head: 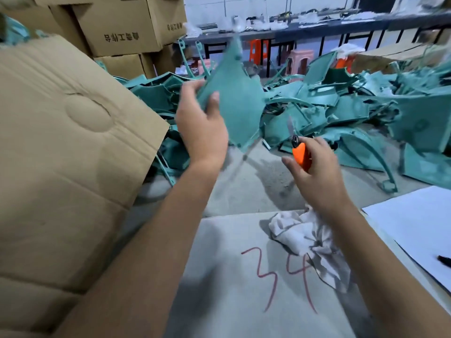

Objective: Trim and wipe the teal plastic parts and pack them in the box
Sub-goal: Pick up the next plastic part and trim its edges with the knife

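My left hand [201,128] grips a flat teal plastic part [234,98] by its left edge and holds it up in the air, blurred by motion. My right hand [314,172] holds orange-handled clippers [300,152], blades pointing up just below and right of the part. A crumpled white rag [305,237] lies on the grey board under my right wrist. A big heap of teal parts [353,111] covers the floor ahead. The open cardboard box flap [68,132] rises at my left.
Stacked cardboard boxes [119,28] stand at the back left. A grey board [231,276] marked "34" in red lies in front of me. White sheet [415,228] at right. A long bench [317,25] and plastic stools [300,59] stand behind.
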A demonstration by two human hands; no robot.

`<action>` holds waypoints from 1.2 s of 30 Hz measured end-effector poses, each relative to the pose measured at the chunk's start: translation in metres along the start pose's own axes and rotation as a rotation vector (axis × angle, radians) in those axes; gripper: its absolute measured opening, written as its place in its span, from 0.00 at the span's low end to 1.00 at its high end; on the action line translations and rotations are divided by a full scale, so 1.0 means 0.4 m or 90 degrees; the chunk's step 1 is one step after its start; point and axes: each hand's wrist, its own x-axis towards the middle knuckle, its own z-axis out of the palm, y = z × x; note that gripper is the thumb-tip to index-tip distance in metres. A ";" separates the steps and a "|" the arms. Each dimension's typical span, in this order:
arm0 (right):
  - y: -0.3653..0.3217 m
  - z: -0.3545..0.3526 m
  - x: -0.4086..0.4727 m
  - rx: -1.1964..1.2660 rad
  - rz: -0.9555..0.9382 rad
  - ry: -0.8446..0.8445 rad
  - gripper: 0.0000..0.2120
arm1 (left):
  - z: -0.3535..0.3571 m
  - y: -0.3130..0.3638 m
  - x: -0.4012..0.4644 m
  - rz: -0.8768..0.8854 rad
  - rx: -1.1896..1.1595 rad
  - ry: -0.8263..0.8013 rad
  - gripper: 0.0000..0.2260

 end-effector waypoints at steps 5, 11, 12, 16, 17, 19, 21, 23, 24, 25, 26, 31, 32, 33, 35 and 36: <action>0.009 0.017 -0.048 0.111 -0.009 0.059 0.14 | -0.019 -0.093 -0.115 -0.482 -0.307 -0.025 0.06; 0.005 0.040 -0.072 0.122 -0.076 -0.109 0.14 | -0.048 -0.191 -0.236 -0.543 -0.240 0.014 0.14; 0.003 0.044 -0.074 0.116 -0.101 -0.119 0.14 | -0.049 -0.198 -0.229 -0.545 -0.223 0.013 0.14; 0.001 0.044 -0.074 0.087 -0.208 -0.114 0.13 | -0.047 -0.210 -0.210 -0.593 -0.239 -0.001 0.11; 0.000 0.043 -0.074 0.081 -0.219 -0.116 0.14 | -0.045 -0.210 -0.212 -0.623 -0.245 -0.005 0.10; -0.004 0.047 -0.076 0.059 -0.234 -0.132 0.13 | -0.038 -0.203 -0.221 -0.676 -0.262 -0.003 0.10; -0.010 0.052 -0.076 0.030 -0.250 -0.152 0.13 | -0.030 -0.182 -0.228 -0.725 -0.299 0.006 0.10; -0.015 0.053 -0.072 0.013 -0.273 -0.163 0.13 | -0.022 -0.168 -0.236 -0.769 -0.320 -0.003 0.11; -0.017 0.052 -0.071 0.008 -0.281 -0.164 0.13 | -0.022 -0.160 -0.240 -0.788 -0.324 -0.011 0.11; -0.019 0.052 -0.070 -0.001 -0.287 -0.163 0.13 | -0.024 -0.154 -0.243 -0.802 -0.325 -0.023 0.11; -0.020 0.052 -0.071 -0.019 -0.290 -0.156 0.14 | -0.028 -0.150 -0.244 -0.810 -0.320 -0.039 0.11; -0.006 0.045 -0.069 -0.122 -0.209 -0.008 0.15 | -0.047 -0.143 -0.237 -0.843 -0.273 -0.088 0.11; 0.001 0.041 -0.065 -0.123 -0.180 0.005 0.16 | -0.049 -0.142 -0.237 -0.847 -0.270 -0.081 0.10; 0.004 0.038 -0.063 -0.112 -0.172 0.007 0.17 | -0.051 -0.140 -0.237 -0.849 -0.268 -0.072 0.10; -0.002 0.038 -0.069 -0.068 -0.228 -0.020 0.16 | -0.050 -0.137 -0.235 -0.849 -0.270 -0.056 0.11; -0.013 0.042 -0.075 -0.049 -0.266 -0.050 0.15 | -0.051 -0.132 -0.232 -0.847 -0.277 -0.055 0.11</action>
